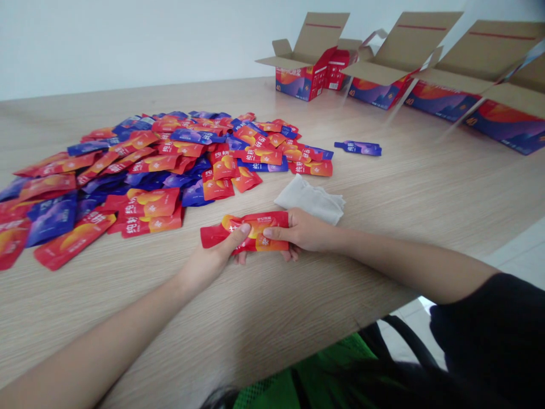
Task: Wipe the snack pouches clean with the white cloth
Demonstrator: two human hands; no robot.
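Observation:
Between my two hands I hold a red sachet (268, 221) with orange shapes and white print, just above the table. My left hand (221, 247) grips its left part, thumb on the front face. At the right end, my right hand (309, 230) pinches it with the thumb on top and fingers behind. A folded white cloth (313, 197) lies right behind my right hand. Beyond and to the left spreads a big heap of red and blue sachets (170, 150). Whether one or more sachets are in my grip, I cannot tell.
Several open cardboard boxes (296, 82) with raised flaps stand along the back right of the wooden table (417, 199). A single blue sachet (358, 148) lies apart, between heap and boxes. The table's front edge runs close to my body, with a white wall behind.

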